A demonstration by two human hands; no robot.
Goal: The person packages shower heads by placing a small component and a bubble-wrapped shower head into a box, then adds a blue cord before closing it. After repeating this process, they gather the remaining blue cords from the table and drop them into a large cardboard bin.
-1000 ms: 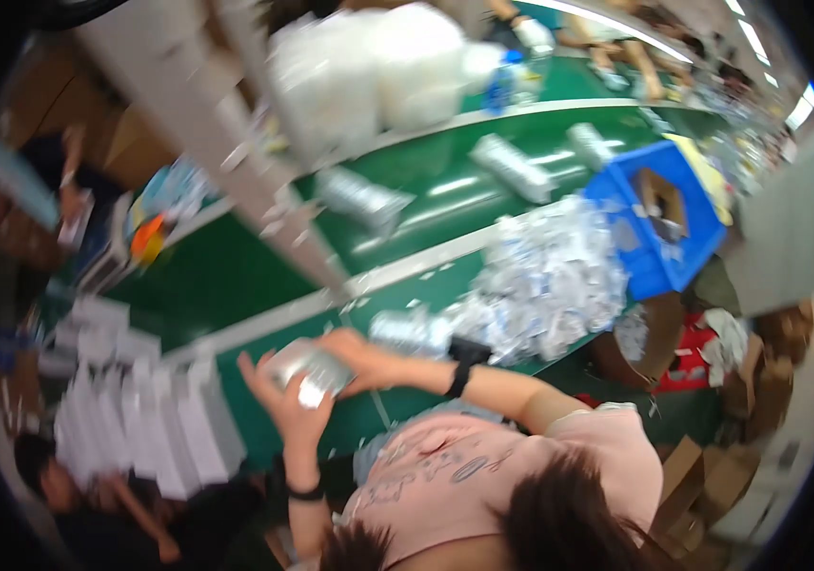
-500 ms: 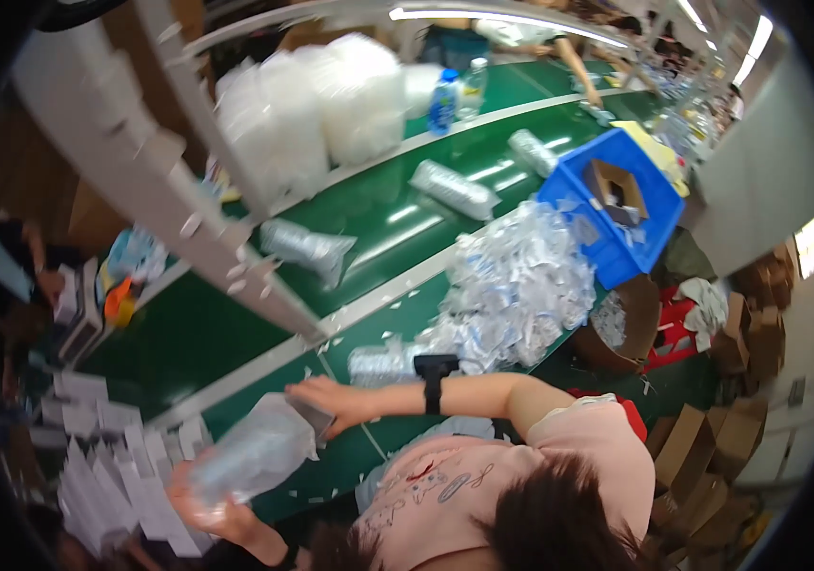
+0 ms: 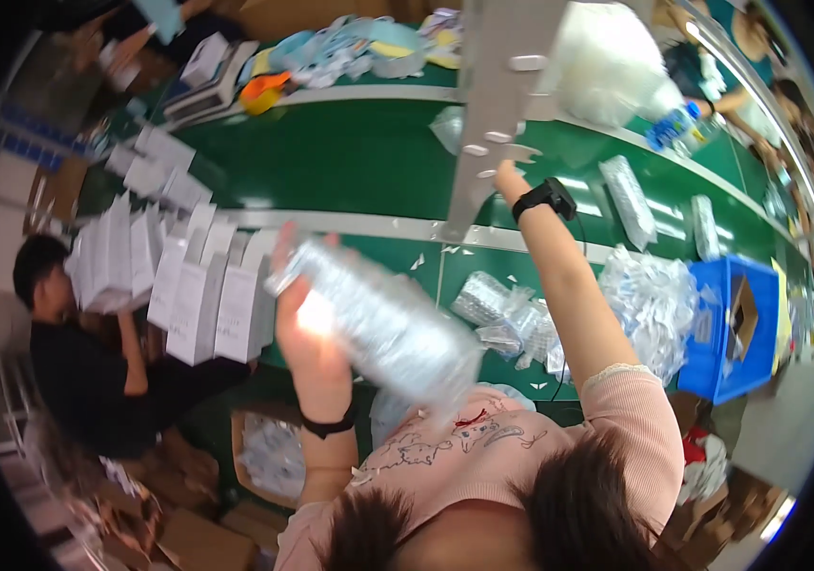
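Observation:
Held up over the bench is a long package in bubble wrap and clear film (image 3: 383, 319), smeared by motion. My left hand (image 3: 310, 328) is closed around its left end; bright glare covers part of the fingers. My right arm stretches far across the green conveyor (image 3: 350, 152), and my right hand (image 3: 510, 176) is beside the grey metal post (image 3: 497, 114). The post hides most of its fingers, so what they touch does not show. Just left of the post lies another film-wrapped package (image 3: 448, 128). More bubble-wrapped pieces (image 3: 502, 309) rest on the bench below my right forearm.
White boxes (image 3: 193, 305) stand in a row at left, near a seated person in black (image 3: 79, 362). On the right are a heap of plastic film (image 3: 650, 309) and a blue bin (image 3: 754, 328). Wrapped packages (image 3: 628, 202) lie beyond; an open carton (image 3: 269, 457) sits below.
The view has swung left. My right hand has left the wrapped package and reached out across the conveyor to the post. My left hand has raised the package.

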